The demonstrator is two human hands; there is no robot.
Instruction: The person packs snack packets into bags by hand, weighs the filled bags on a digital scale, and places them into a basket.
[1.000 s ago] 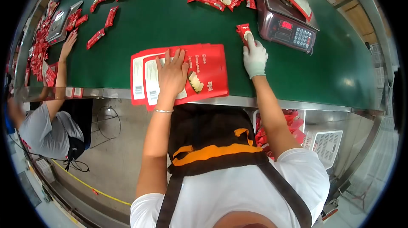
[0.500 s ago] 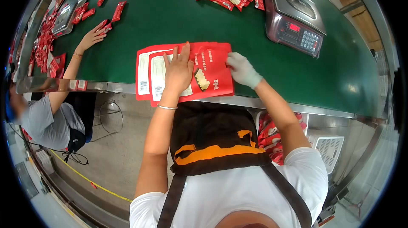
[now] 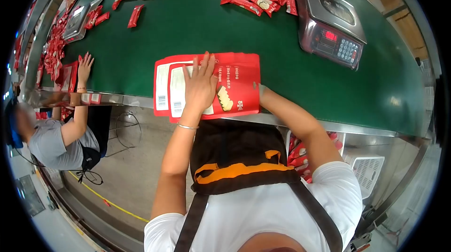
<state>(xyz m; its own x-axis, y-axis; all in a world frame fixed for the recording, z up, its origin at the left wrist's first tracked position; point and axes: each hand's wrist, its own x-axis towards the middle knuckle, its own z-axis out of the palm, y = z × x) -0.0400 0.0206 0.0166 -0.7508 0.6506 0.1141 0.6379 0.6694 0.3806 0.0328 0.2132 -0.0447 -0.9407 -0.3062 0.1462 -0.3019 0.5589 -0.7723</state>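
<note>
Red printed pouches (image 3: 242, 76) lie in a slightly fanned stack at the near edge of the green table. My bare left hand (image 3: 201, 85) rests flat on the top pouch, fingers stretched out and somewhat apart. At the right edge of the top pouch, my gloved right hand (image 3: 262, 89) is mostly covered by the red film, with only the glove's cuff showing. Whether it is inside the pouch or beneath it, I cannot tell, and its fingers are hidden.
Small red snack packets (image 3: 246, 3) lie across the far side of the green table (image 3: 197, 26). A digital scale (image 3: 333, 26) stands at right, another scale (image 3: 77, 22) at far left. A co-worker's hand (image 3: 84, 69) is near the left packets. A white crate (image 3: 367, 172) sits below.
My right hand has gone from gripping the pouch's right edge to being hidden by the film. The co-worker's hand has left a packet and drawn back toward the table edge.
</note>
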